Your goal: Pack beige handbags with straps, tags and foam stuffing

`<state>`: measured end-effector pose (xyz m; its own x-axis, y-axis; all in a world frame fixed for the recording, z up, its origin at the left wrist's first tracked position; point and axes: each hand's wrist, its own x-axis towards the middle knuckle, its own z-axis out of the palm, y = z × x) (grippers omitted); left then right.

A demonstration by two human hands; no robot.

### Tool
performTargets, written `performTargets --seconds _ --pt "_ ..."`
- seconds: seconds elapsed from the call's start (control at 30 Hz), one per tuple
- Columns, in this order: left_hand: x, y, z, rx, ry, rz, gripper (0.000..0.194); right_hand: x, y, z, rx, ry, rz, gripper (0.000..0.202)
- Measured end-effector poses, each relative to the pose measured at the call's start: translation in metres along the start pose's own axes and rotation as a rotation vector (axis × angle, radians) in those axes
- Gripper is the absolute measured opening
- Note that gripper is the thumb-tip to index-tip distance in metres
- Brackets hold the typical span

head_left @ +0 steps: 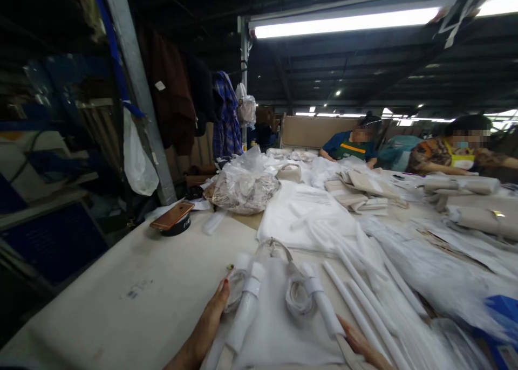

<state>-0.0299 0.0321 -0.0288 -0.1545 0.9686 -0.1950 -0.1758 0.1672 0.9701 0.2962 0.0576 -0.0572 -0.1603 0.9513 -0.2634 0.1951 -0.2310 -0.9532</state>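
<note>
My left hand [206, 324] lies at the bottom middle of the table, thumb stretched out against the left edge of a white fabric piece [279, 321]. Rolled white wrapped handles [246, 305] and coiled cords [297, 300] rest on that fabric. My right hand [362, 344] shows only partly at the bottom, fingers resting on the fabric's right side beside another wrapped roll [326, 308]. Neither hand clearly grips anything.
Long white paper tubes [364, 294] fan out to the right. A phone [172, 215] sits on a dark round object at the left. A crinkled plastic bag [245, 186], folded beige bags [360, 189] and plastic sheets cover the table; two people work at the far right.
</note>
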Motion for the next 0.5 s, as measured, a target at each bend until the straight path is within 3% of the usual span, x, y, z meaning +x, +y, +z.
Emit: performTargets --seconds 0.1,0.2,0.37,0.5 --pt "0.001 -0.004 0.003 0.011 0.01 -0.044 0.076 -0.002 -0.012 -0.002 0.002 -0.009 -0.033 0.077" --pt "-0.001 -0.01 0.002 0.017 -0.007 -0.034 0.07 -0.023 -0.015 -0.001 0.017 -0.006 -0.038 0.074" --pt "-0.012 -0.015 -0.009 0.079 -0.12 0.072 0.076 -0.044 -0.004 0.006 0.05 0.023 -0.038 0.07" --pt "-0.029 -0.019 -0.027 0.214 -0.169 0.158 0.069 -0.055 0.009 0.006 0.096 0.068 -0.039 0.071"
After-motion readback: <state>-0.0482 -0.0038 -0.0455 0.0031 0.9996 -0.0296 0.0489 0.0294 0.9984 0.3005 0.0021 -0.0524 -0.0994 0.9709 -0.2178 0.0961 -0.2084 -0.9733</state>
